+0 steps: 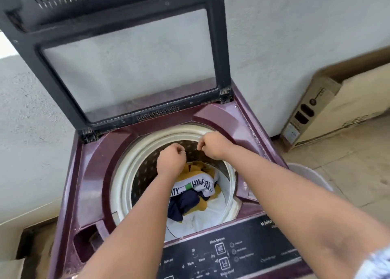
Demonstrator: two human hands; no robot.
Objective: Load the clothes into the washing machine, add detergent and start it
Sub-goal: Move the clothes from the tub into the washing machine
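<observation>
A maroon top-loading washing machine (92,173) stands with its dark glass lid (126,57) raised upright at the back. Inside the drum (126,173) lie clothes: a white garment with dark lettering (198,186), yellow cloth (200,202) and a navy piece (183,205). Both my arms reach over the drum opening. My left hand (172,158) hovers above the clothes with its fingers curled and a ring on one finger. My right hand (213,144) is beside it near the drum's far rim, fingers also curled. I see nothing held in either hand.
The black control panel (232,253) runs along the machine's front edge, with a recessed compartment (88,243) at the front left corner. A white bucket (310,175) sits on the floor to the right. A cardboard box (337,101) leans on the grey wall.
</observation>
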